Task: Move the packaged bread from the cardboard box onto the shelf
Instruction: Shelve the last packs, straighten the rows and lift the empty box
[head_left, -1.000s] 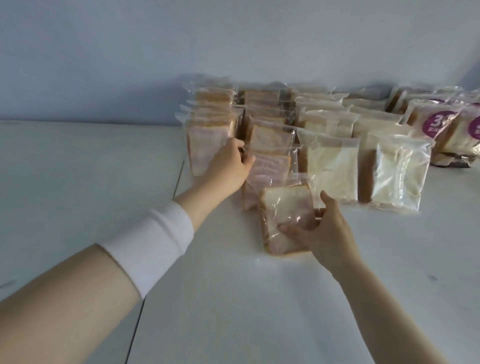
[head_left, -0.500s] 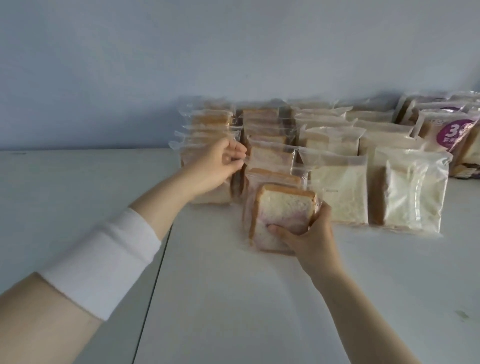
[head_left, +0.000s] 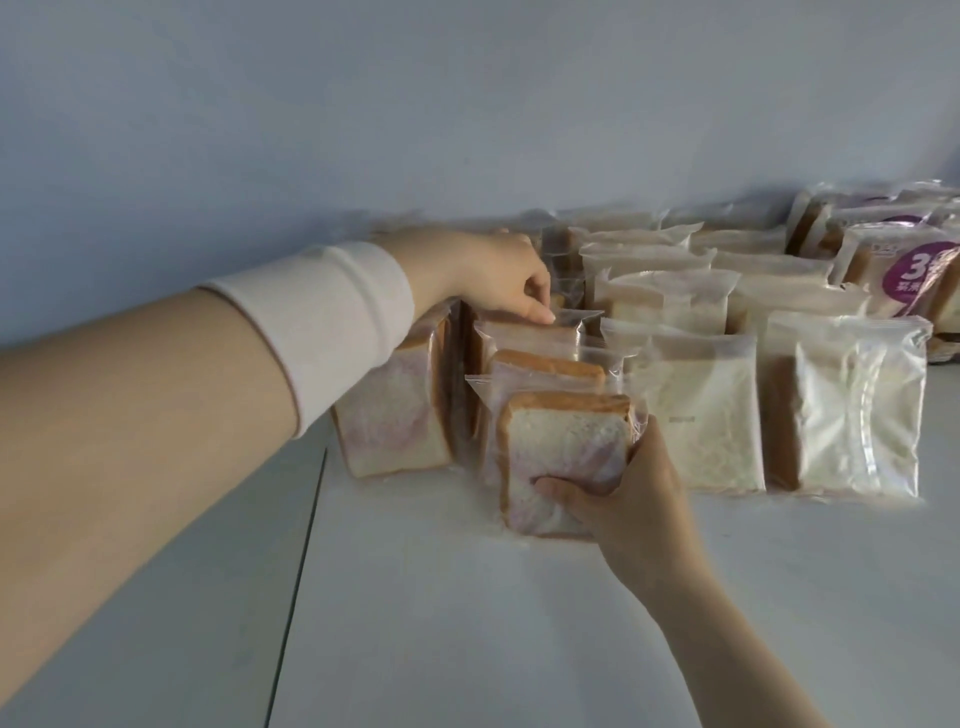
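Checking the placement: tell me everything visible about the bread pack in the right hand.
The bread pack is a square white slice, brown-crusted with pink swirls, sealed in clear crinkly plastic. It stands upright on the white shelf, at the front of its row, just before the pack behind. The right hand grips its lower right corner, thumb across the face.

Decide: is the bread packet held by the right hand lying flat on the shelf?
No: the bread packet gripped by the right hand stands upright on the shelf, at the front of its row.
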